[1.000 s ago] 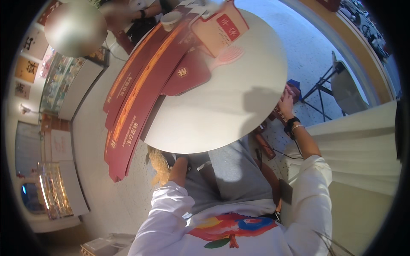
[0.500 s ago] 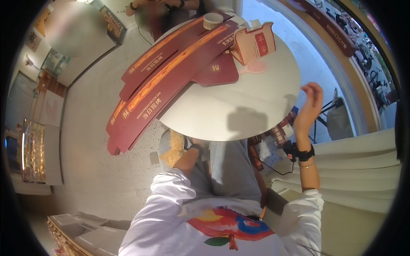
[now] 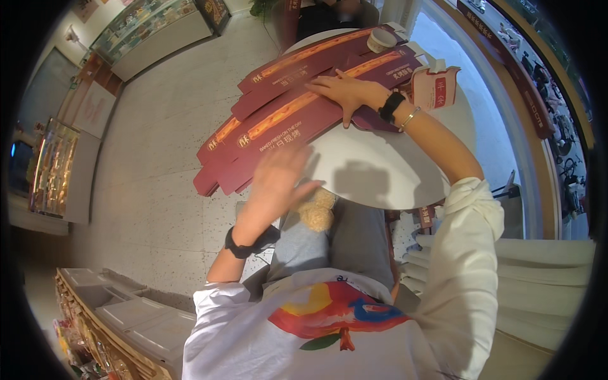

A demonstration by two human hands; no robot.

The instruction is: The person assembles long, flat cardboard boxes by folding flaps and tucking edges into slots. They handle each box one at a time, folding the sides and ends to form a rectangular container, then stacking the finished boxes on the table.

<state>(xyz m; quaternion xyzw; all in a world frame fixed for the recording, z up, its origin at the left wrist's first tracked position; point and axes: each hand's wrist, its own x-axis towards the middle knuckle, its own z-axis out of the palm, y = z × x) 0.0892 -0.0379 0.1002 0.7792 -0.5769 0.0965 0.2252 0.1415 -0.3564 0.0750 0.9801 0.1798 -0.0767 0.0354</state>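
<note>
Long maroon cardboard sleeves (image 3: 297, 123), printed with a long golden pastry, lie stacked and fanned out across a round white table (image 3: 354, 161). My right hand (image 3: 347, 94) rests on the upper sleeves with its fingers spread. Near the sleeves' closest edge is my left hand (image 3: 275, 180), slightly blurred, fingers stretched and thumb apart; whether it touches them I cannot tell. Both hands look empty. A fluffy pale-yellow thing (image 3: 316, 212) is by my lap, just under the table edge.
A small round white tub (image 3: 381, 40) stands on the sleeves' far end. An open cream-and-red paper box (image 3: 437, 87) is at the table's right. Pale curtain folds (image 3: 506, 263) hang to my right. White cabinets (image 3: 136, 316) stand behind on the left. Another person sits beyond the table.
My right hand has come from beyond the table's right edge onto the sleeves. My left hand has risen from beside my lap toward their near edge. The view has shifted.
</note>
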